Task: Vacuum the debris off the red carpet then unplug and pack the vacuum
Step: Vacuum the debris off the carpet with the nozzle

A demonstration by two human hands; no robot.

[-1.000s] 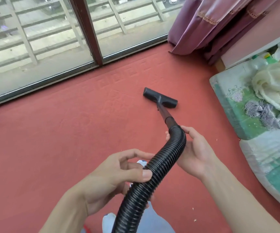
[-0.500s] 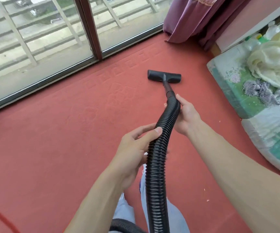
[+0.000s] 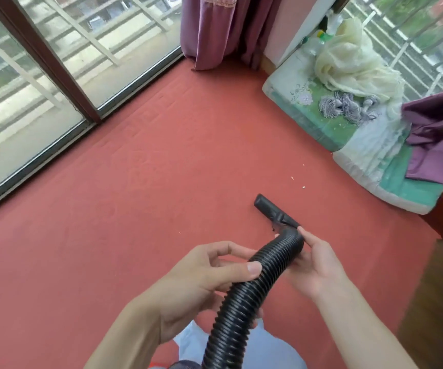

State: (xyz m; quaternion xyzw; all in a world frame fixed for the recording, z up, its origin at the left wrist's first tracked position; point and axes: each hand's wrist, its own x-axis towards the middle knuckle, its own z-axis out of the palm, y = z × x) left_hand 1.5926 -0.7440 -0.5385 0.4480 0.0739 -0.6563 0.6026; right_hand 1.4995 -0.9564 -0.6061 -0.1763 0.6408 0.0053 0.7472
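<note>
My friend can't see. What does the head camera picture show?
A left hand and a right hand hold a black vacuum hose, its nozzle resting on a red carpet. A few pale crumbs lie beyond the nozzle, near a mattress.

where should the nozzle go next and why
Probably slide the nozzle forward and slightly right. Pale specks lie on the red carpet just beyond it, toward the green mattress, and are not yet picked up. The left hand and right hand both hold the hose, so a short push should likely reach them.
</note>
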